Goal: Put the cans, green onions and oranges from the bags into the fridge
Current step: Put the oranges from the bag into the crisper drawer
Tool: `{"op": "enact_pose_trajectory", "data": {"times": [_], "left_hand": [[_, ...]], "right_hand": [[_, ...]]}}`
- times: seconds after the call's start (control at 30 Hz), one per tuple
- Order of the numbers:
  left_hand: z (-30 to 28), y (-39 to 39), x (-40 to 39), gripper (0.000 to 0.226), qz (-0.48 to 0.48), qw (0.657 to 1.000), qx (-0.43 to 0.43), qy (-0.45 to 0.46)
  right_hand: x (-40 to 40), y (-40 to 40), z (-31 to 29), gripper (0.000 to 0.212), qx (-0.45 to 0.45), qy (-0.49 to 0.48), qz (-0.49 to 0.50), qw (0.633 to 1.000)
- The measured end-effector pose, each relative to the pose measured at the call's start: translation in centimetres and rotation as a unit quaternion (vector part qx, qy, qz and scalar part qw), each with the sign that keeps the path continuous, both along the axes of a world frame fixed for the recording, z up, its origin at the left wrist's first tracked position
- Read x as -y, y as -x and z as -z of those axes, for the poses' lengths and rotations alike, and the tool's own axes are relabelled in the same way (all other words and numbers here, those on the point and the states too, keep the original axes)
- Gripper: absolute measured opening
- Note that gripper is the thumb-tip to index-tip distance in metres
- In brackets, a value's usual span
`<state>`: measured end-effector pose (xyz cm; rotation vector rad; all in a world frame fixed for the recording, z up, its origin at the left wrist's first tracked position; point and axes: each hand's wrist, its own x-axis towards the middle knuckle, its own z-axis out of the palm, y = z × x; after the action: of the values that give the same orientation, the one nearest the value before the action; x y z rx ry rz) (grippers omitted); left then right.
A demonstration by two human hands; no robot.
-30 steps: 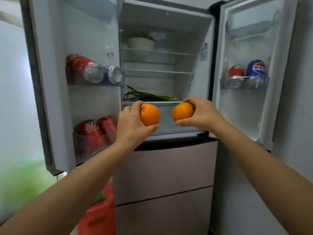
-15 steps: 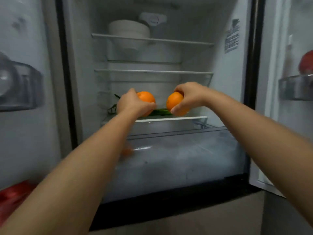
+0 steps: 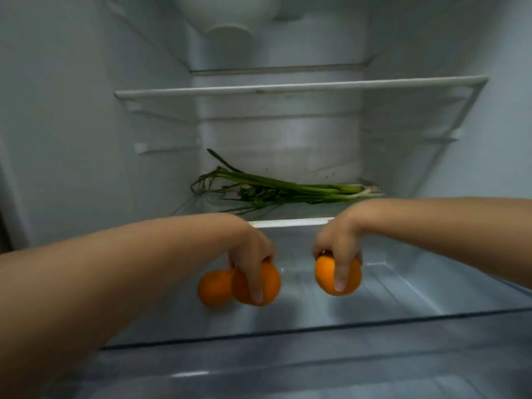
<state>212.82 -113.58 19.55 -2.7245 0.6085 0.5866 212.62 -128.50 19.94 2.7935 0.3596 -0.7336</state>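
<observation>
Both of my hands reach down into the fridge's open bottom drawer (image 3: 403, 286). My left hand (image 3: 250, 263) grips an orange (image 3: 270, 283) from above, fingers curled over it. Just left of that one, a third orange (image 3: 213, 286) lies in the drawer, partly hidden behind it. My right hand (image 3: 339, 249) holds another orange (image 3: 325, 275) from above, low inside the drawer. A bunch of green onions (image 3: 282, 190) lies across the glass shelf behind my hands, white ends to the right.
The glass shelf's white front edge (image 3: 290, 223) runs just above my wrists. A higher shelf (image 3: 288, 87) spans the fridge. The drawer's clear front wall (image 3: 316, 329) is near me. A white bowl's underside (image 3: 230, 12) shows at the top.
I have leaned in closer to the fridge. Both hands have dropped with their oranges from shelf height down into the bottom drawer, where a third orange now shows.
</observation>
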Motion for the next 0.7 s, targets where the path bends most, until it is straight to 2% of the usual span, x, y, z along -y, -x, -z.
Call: {"op": "enact_pose_trajectory", "data": {"times": [0.1, 0.17, 0.33, 0.5, 0.7], "left_hand": [[2.1, -2.1, -0.1, 0.071, 0.015, 0.999, 0.051, -0.013], [3.6, -3.3, -0.4, 0.078, 0.001, 0.996, 0.088, 0.007], [6.6, -5.2, -1.7, 0.088, -0.03, 0.993, 0.086, 0.075], [7.5, -6.0, -2.6, 0.079, -0.026, 0.989, 0.073, 0.127], [7.8, -5.8, -2.8, 0.085, -0.012, 0.992, 0.083, 0.089]], "right_hand": [[0.0, -1.8, 2.5, 0.057, 0.047, 0.017, -0.073, 0.996], [-0.2, -2.8, 3.9, 0.059, 0.087, -0.011, -0.094, 0.992], [-1.2, -5.1, 6.6, 0.071, 0.157, -0.131, -0.067, 0.977], [-1.7, -6.3, 8.4, 0.069, 0.158, -0.194, -0.034, 0.968], [-1.5, -6.4, 8.7, 0.065, 0.145, -0.167, -0.064, 0.973]]}}
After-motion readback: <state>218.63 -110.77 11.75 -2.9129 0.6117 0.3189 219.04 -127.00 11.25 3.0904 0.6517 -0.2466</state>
